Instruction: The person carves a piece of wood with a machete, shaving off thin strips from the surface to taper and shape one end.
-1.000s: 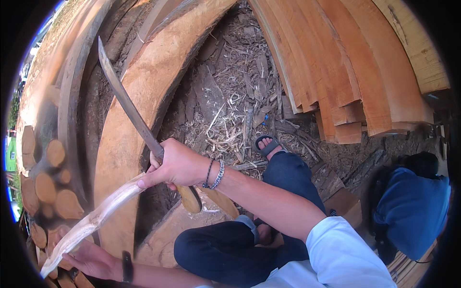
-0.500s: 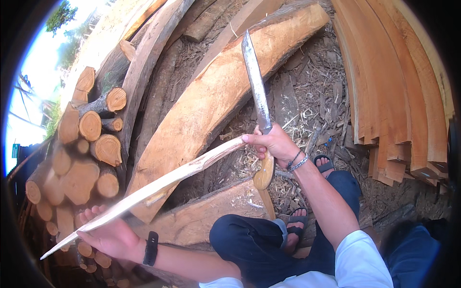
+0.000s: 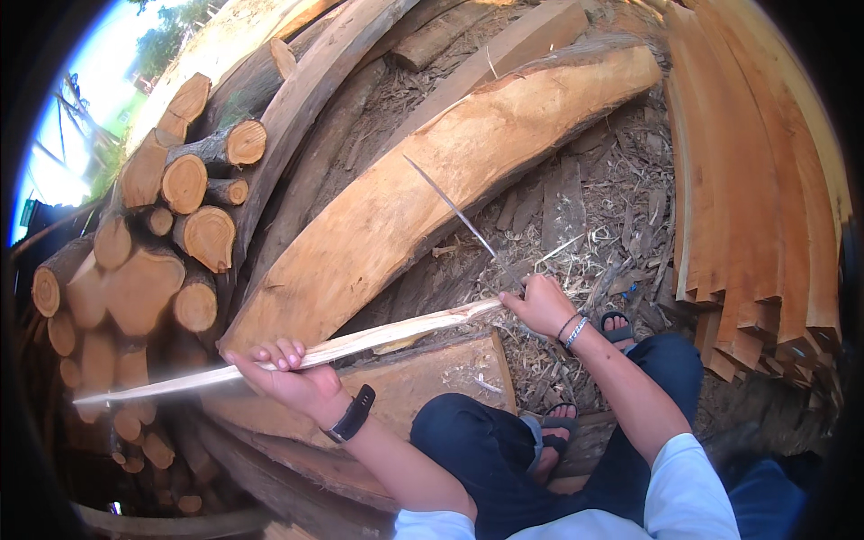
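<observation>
A long, pale, peeled wooden stick (image 3: 396, 333) slants across in front of me, tapering to a thin point at the left. My left hand (image 3: 301, 382) is under its middle part, palm up, with the fingers curled around it. At the stick's right end is my right hand (image 3: 540, 306), closed on a machete, its thumb close against that end. The machete blade (image 3: 459, 216) points up and left, seen nearly edge-on above a thick sawn slab (image 3: 432, 171). Its handle is mostly hidden by my hand.
Cut logs (image 3: 207, 236) are stacked at the left. Long sawn boards (image 3: 747, 180) lie piled at the right. A shorter slab (image 3: 441, 373) lies before my knees. Wood shavings (image 3: 576, 261) and bark litter the ground around my sandalled feet (image 3: 558, 423).
My left hand has moved right along the stick, its fingers now curling around it. My right hand has dropped slightly and right, and the machete has turned edge-on, tipping left.
</observation>
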`<state>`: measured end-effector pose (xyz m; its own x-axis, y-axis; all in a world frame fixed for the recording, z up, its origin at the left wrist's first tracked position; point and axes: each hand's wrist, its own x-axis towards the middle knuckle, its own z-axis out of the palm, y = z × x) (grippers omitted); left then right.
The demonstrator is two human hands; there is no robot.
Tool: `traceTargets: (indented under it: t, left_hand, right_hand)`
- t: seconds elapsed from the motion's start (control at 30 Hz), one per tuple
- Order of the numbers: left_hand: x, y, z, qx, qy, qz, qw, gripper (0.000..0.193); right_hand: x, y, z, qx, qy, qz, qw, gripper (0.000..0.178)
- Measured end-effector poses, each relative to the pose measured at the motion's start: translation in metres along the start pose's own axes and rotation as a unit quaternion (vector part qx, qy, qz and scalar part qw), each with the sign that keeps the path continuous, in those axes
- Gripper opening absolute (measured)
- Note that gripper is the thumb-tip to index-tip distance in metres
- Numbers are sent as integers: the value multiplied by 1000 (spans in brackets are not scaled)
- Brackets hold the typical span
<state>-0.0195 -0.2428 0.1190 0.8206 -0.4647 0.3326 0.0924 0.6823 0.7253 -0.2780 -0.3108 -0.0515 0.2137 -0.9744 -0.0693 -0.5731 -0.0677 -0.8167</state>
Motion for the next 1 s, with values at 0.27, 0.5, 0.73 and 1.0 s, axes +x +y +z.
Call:
traceTargets:
  t: [0.27, 0.5, 0.73, 1.0]
  left_hand:
    - [-2, -21, 5, 134, 109, 33, 984, 38]
    - [4, -38, -8, 219, 95, 55, 969, 48]
    - [-5, -67, -7, 205, 96, 8, 974, 45]
    - [2, -99, -22, 230, 46, -79, 969, 42]
  right_hand:
    - [-11, 11, 29, -89, -24, 12, 996, 38]
    - [-20, 7, 30, -86, -114, 42, 989, 40]
    - [-19, 15, 40, -17, -112, 43, 993, 42]
    - [-29, 23, 28, -24, -142, 63, 988, 47]
